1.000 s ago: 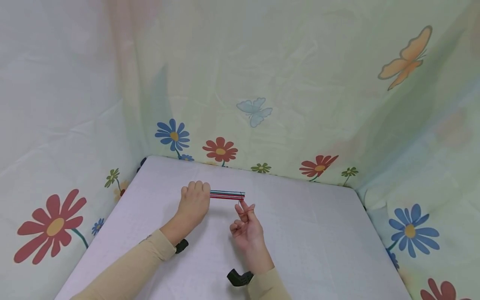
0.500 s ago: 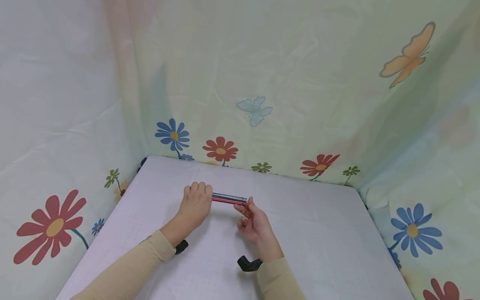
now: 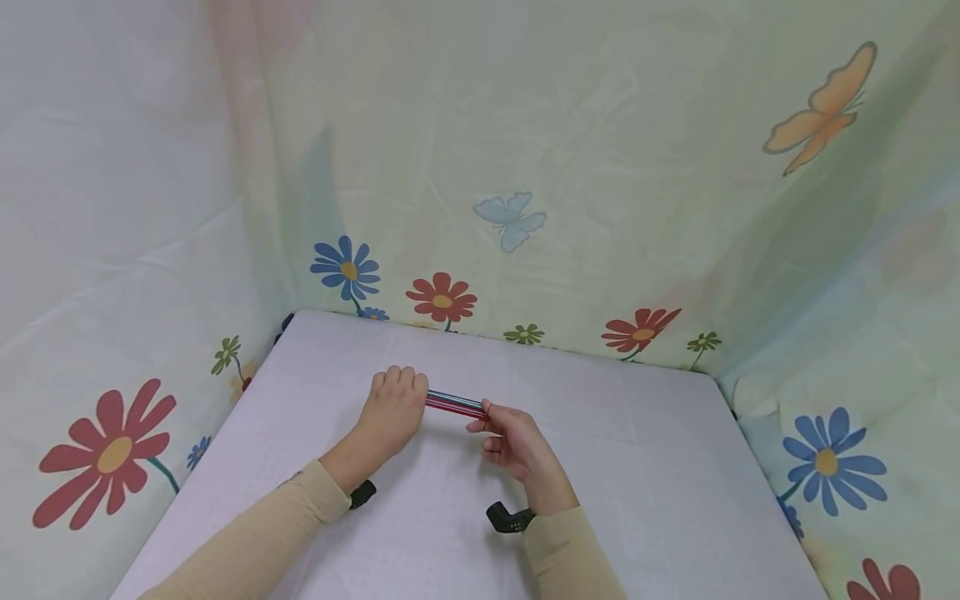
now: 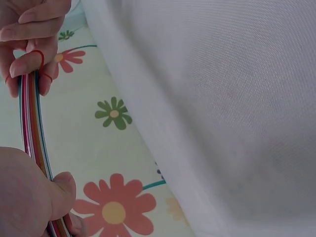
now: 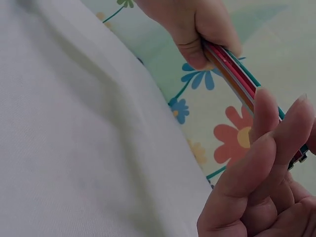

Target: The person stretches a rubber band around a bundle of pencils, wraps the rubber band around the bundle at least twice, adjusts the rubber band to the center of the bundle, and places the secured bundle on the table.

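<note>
Stick bundle spans both hands, gripped at left, pinched at right

Bundle of long, thin red, teal, white and brown sticks point(image 3: 454, 404), material unclear, sits above the white cloth-covered table point(image 3: 637, 467). Left hand point(image 3: 390, 408): fingers and thumb clamped round one stretch of it; sticks show on both sides of the thumb in the left wrist view. Right hand point(image 3: 521, 446): thumb and fingers together on the opposite end. Middle stretch bare between hands, sloping slightly down toward the right hand in head view. Thin red loop of elastic-looking cord point(image 4: 43, 59) goes round right-hand fingers, at the bundle's end. Curved black plastic-looking piece point(image 3: 508, 518) beside right wrist.
</note>
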Demonstrator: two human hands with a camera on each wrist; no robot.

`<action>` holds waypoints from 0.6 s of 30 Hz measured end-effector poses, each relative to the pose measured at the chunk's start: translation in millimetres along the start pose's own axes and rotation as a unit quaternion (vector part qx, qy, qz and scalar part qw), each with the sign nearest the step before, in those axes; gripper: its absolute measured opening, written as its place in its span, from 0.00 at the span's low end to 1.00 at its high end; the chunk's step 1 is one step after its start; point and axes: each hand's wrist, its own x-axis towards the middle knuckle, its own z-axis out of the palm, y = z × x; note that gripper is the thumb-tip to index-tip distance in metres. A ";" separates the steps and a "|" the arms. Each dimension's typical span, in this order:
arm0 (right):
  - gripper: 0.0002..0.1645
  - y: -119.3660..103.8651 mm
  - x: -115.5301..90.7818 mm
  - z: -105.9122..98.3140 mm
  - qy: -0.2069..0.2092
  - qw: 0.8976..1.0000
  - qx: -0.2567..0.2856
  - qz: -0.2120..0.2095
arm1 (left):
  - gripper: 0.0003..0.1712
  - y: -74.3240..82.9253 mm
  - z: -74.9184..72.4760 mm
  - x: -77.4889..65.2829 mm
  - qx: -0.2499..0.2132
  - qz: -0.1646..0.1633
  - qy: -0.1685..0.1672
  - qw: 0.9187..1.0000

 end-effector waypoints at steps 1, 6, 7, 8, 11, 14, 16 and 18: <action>0.20 0.0 -0.1 -0.1 -0.001 1.000 0.000 -0.001 | 0.09 0.1 -0.2 -0.2 -0.001 -0.001 0.000 1.000; 0.13 1.0 -2.2 -1.0 -0.012 1.000 0.016 -0.016 | 0.09 1.0 0.3 0.0 0.003 0.004 -0.001 1.000; 0.12 1.2 -3.1 -1.5 -0.019 0.999 0.019 -0.019 | 0.09 1.2 0.5 0.0 0.004 0.007 -0.003 1.000; 0.12 1.4 -3.9 -1.9 -0.026 0.999 0.023 -0.022 | 0.09 1.3 0.7 0.2 0.004 0.008 -0.005 1.000; 0.11 2.1 -6.4 -3.1 -0.050 0.998 0.038 -0.026 | 0.09 1.2 1.1 0.5 -0.002 0.007 -0.015 1.000; 0.10 4.1 -7.9 -3.8 -0.061 0.996 0.066 -0.026 | 0.09 0.4 0.6 1.1 -0.009 -0.001 -0.022 1.000; 0.10 6.0 -8.3 -4.1 -0.046 0.995 0.089 -0.028 | 0.08 -0.1 -0.9 1.7 -0.014 -0.007 -0.023 1.000; 0.08 8.6 -8.1 -3.9 -0.017 0.995 0.093 -0.042 | 0.09 -0.5 -3.3 2.0 -0.018 -0.011 -0.017 1.000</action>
